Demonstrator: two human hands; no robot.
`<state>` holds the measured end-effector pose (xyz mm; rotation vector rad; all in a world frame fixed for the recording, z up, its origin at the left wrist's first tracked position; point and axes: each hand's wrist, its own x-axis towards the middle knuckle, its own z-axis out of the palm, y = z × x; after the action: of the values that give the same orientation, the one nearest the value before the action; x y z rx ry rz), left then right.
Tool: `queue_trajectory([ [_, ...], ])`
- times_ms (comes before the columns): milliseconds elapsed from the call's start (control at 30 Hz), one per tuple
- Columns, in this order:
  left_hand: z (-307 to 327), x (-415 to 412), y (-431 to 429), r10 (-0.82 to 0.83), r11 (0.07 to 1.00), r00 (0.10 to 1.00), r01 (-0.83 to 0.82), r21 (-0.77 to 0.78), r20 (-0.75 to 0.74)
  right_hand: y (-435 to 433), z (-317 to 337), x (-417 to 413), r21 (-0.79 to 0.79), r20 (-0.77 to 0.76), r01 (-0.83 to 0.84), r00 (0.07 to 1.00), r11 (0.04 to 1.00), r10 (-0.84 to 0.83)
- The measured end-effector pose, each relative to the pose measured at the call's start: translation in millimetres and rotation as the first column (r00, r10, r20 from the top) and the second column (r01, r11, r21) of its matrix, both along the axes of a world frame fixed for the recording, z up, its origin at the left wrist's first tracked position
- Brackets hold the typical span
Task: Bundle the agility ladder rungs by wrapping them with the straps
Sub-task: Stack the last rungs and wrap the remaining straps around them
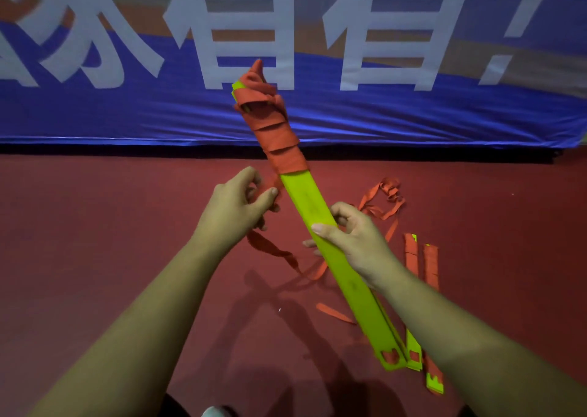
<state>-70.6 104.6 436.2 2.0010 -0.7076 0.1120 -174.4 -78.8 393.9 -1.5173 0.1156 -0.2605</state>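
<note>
A stack of yellow-green ladder rungs (317, 208) is held slanted in the air, its far end up and to the left. Orange strap windings (279, 137) cover the far third of the stack. My right hand (352, 241) grips the stack around its middle, thumb on top. My left hand (236, 206) pinches the loose orange strap (270, 248) just left of the stack, below the windings. The strap trails from that hand down to the floor.
More orange strap (386, 202) lies tangled on the red floor to the right. Two wrapped rung bundles (422, 262) lie on the floor at right, partly behind my right forearm. A blue banner with white characters (381, 111) stands along the back.
</note>
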Motion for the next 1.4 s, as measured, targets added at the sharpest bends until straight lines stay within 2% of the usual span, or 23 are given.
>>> queue_trajectory([
  [100, -0.1, -10.5, -12.4, -0.052, 0.991, 0.988, 0.033, -0.129, -0.146, -1.9, -4.5, 4.1, -0.316, 0.067, 0.145, 0.989, 0.938, -0.13],
  [200, -9.5, -17.8, -26.6, 0.12, 0.988, 0.99, -0.126, -0.093, -0.073, 0.7, -11.0, 6.3, -0.578, 0.193, 0.263, 0.964, 0.773, -0.184],
  [267, -13.7, -20.7, -31.0, 0.225, 0.963, 0.969, -0.238, -0.131, -0.101, 2.6, -12.7, 7.5, -0.679, 0.246, 0.301, 0.953, 0.669, -0.179],
  [300, -13.8, -21.6, -32.0, 0.246, 0.953, 0.961, -0.264, -0.15, -0.126, 3.1, -12.7, 8.0, -0.697, 0.246, 0.3, 0.953, 0.651, -0.175],
  [367, -11.4, -20.9, -32.8, 0.204, 0.948, 0.957, -0.245, -0.202, -0.207, 3.7, -12.2, 8.5, -0.683, 0.198, 0.258, 0.966, 0.683, -0.167],
  [433, -8.9, -18.5, -34.0, 0.072, 0.933, 0.942, -0.18, -0.312, -0.329, 2.3, -11.6, 9.6, -0.604, 0.068, 0.156, 0.987, 0.781, -0.145],
  [500, -6.1, -17.3, -33.0, -0.053, 0.908, 0.918, -0.119, -0.401, -0.393, 0.4, -8.5, 11.2, -0.423, -0.053, 0.026, 0.997, 0.906, -0.054],
  [533, -6.4, -15.7, -31.6, -0.102, 0.9, 0.91, -0.087, -0.428, -0.401, -1.0, -5.0, 11.1, -0.28, -0.079, -0.015, 0.997, 0.96, -0.008],
  [600, -6.5, -13.0, -28.8, -0.209, 0.88, 0.893, -0.005, -0.474, -0.398, -5.5, -0.4, 10.8, -0.032, -0.11, -0.052, 0.993, 0.998, 0.048],
  [633, -6.4, -12.0, -27.4, -0.259, 0.869, 0.883, 0.036, -0.494, -0.392, -8.1, 0.1, 10.9, 0.026, -0.117, -0.084, 0.989, 0.996, 0.086],
  [733, -6.6, -10.2, -24.1, -0.356, 0.844, 0.862, 0.131, -0.521, -0.361, -5.0, 0.5, 7.4, 0.014, -0.118, -0.226, 0.967, 0.974, 0.226],
  [833, -7.3, -10.1, -21.2, -0.399, 0.838, 0.852, 0.188, -0.513, -0.339, 0.3, 1.6, 3.8, -0.075, -0.112, -0.258, 0.962, 0.963, 0.249],
  [900, -4.7, -8.7, -18.2, -0.404, 0.844, 0.863, 0.225, -0.486, -0.302, 3.8, 3.0, 1.4, -0.06, -0.083, -0.229, 0.971, 0.972, 0.223],
  [967, 1.2, -6.3, -13.2, -0.387, 0.872, 0.88, 0.252, -0.419, -0.277, 3.4, 4.4, -0.5, 0.034, -0.059, -0.204, 0.977, 0.978, 0.205],
  [1067, 8.1, -5.4, -6.0, -0.338, 0.929, 0.882, 0.257, -0.266, -0.328, -0.6, 10.2, -3.0, 0.172, -0.046, -0.212, 0.974, 0.962, 0.223],
  [1167, 5.4, -5.5, -4.6, -0.285, 0.957, 0.882, 0.244, -0.154, -0.375, -3.5, 11.8, -2.8, 0.122, -0.052, -0.183, 0.98, 0.976, 0.19],
  [1267, -0.1, -3.9, -8.4, -0.199, 0.98, 0.919, 0.188, -0.066, -0.34, 0.4, 6.5, -1.8, 0.09, -0.075, -0.106, 0.991, 0.99, 0.113],
  [1400, -1.9, -9.4, -18.6, -0.194, 0.98, 0.906, 0.16, -0.119, -0.377, 2.0, 3.7, 3.8, -0.007, -0.046, 0.011, 0.999, 1.0, -0.012],
])
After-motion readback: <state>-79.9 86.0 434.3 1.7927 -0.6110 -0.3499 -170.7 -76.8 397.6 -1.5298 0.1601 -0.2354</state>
